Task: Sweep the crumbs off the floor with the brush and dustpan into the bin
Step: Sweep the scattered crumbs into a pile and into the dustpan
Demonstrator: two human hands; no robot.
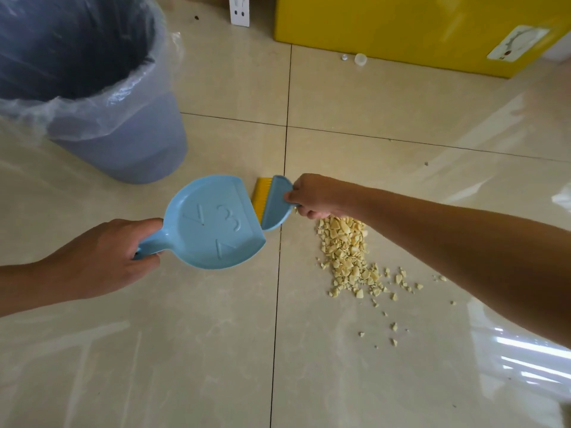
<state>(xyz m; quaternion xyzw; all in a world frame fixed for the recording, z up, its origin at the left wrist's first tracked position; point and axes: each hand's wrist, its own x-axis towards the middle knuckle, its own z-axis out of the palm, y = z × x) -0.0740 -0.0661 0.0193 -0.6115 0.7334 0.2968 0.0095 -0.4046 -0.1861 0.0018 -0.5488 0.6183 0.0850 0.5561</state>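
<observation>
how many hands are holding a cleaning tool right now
2: the left hand grips the dustpan handle, lower left; the right hand grips the brush beside the dustpan's edge, just above the crumbs.

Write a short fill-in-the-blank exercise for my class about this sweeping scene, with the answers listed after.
1. The left hand holds the blue ____ by its handle.
2. The right hand grips the brush, whose bristles are ____.
3. The crumbs lie on the ____.
4. The grey bin is lined with a clear plastic ____.

Answers: dustpan; yellow; floor; bag
</observation>
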